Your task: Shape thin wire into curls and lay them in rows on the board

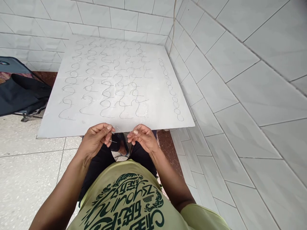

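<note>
A thin, curved piece of wire (123,132) spans the gap between my two hands, just off the near edge of the white board. My left hand (99,135) pinches one end between thumb and fingers, and a short length sticks out below the fingertips. With thumb and forefinger, my right hand (144,137) grips the other side, its tip pointing up past the fingers. Rows of bent wires (105,84) in wavy S-like shapes lie across the board. Along its right side runs a column of small wire loops (169,86).
The white board (158,108) fills the corner between two tiled walls (230,95). A cable (173,28) hangs down at the corner. On the left stands a folding chair (14,65) with dark cloth (24,92) on it, above a speckled floor (31,166).
</note>
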`<state>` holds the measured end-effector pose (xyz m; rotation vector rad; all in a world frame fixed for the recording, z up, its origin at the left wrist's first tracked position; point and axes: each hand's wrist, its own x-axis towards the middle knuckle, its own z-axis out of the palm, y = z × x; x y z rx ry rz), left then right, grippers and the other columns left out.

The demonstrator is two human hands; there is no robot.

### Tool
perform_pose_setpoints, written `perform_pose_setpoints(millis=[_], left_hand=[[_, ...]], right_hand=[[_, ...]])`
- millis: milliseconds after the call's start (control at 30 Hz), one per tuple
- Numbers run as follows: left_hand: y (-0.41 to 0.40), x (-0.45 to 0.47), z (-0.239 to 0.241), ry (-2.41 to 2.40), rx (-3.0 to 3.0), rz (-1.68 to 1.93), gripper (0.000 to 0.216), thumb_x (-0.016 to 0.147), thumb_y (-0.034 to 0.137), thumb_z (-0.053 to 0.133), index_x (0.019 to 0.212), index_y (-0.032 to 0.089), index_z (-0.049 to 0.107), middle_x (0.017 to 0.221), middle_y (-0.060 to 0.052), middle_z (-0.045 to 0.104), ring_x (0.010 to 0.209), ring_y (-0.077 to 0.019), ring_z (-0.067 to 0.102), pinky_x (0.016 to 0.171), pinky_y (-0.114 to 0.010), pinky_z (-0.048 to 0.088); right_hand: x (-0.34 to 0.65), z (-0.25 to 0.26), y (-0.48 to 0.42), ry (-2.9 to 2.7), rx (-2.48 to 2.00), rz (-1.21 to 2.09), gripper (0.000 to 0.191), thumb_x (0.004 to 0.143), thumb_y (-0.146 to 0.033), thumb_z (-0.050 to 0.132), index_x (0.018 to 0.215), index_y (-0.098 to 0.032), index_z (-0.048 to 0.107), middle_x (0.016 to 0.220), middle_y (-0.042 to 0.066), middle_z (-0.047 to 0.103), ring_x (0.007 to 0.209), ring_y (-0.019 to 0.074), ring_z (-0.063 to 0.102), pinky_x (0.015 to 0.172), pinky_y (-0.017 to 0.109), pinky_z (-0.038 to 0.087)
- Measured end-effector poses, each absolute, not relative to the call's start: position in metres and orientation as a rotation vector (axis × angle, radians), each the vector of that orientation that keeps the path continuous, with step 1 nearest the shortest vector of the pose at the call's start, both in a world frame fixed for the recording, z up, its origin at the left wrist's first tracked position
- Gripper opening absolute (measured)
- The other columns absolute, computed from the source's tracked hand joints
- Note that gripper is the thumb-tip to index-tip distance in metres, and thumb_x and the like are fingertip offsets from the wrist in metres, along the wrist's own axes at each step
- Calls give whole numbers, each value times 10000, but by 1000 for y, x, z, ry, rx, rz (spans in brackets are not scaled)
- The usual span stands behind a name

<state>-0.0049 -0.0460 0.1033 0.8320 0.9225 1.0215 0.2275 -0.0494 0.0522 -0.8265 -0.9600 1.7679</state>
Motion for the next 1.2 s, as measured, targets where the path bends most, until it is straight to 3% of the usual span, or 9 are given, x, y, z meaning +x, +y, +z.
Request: perform_pose_setpoints(millis=[200,333,533,633,767,867,1033,1200], left_hand=[[-41,-14,95,1025,1056,999,212,904,384,737,870,176,756,529,25,524,459,-101,486,462,-246,439],[-38,-13,97,1111,1191,959,221,917,398,716,869,185,742,565,24,556,488,-98,505,493,-234,437],[-37,-3,104,1191,1351,889,232,939,396,672,834,190,696,579,33,559,494,-95,486,511,-222,416],[-38,-1,102,1205,1420,860,250,943,411,662,824,191,680,592,35,559,507,-100,489,516,-223,405],[-39,-2,98,1232,1509,842,279,958,441,635,820,202,673,601,35,561,538,-113,497,537,-230,403],[-43,-3,98,1220,1574,823,287,968,447,618,821,208,676,605,34,565,553,-118,498,555,-236,411],[-49,-3,101,1214,1590,826,278,958,448,631,825,212,688,608,33,562,554,-119,499,538,-231,408],[-41,-8,102,1189,1419,892,257,935,432,665,841,196,701,585,27,556,507,-109,491,512,-231,418]], right_hand=[[220,53,-51,-1014,-932,1723,343,870,-490,779,877,-195,605,863,68,796,700,194,772,557,248,537],[207,49,-49,-1025,-1090,1627,363,799,-465,828,890,-196,600,770,34,773,640,166,747,522,222,518],[200,33,-49,-1199,-1318,1397,294,894,-393,714,1110,-203,653,759,5,756,598,140,714,524,223,514],[203,31,-50,-1367,-1397,1246,238,987,-434,600,978,-210,681,711,8,736,575,136,696,550,235,509],[208,36,-49,-1395,-1467,1164,467,1022,-556,503,736,-212,636,602,13,695,480,128,645,520,238,482],[207,40,-46,-1242,-1487,1313,531,1006,-597,488,684,-201,632,538,25,669,425,137,626,448,233,440],[206,43,-42,-1090,-1472,1398,509,980,-517,530,625,-174,655,490,42,648,380,129,583,402,227,392],[211,48,-37,-1030,-1315,1570,518,943,-586,579,678,-154,682,522,44,656,382,119,566,346,217,310]])
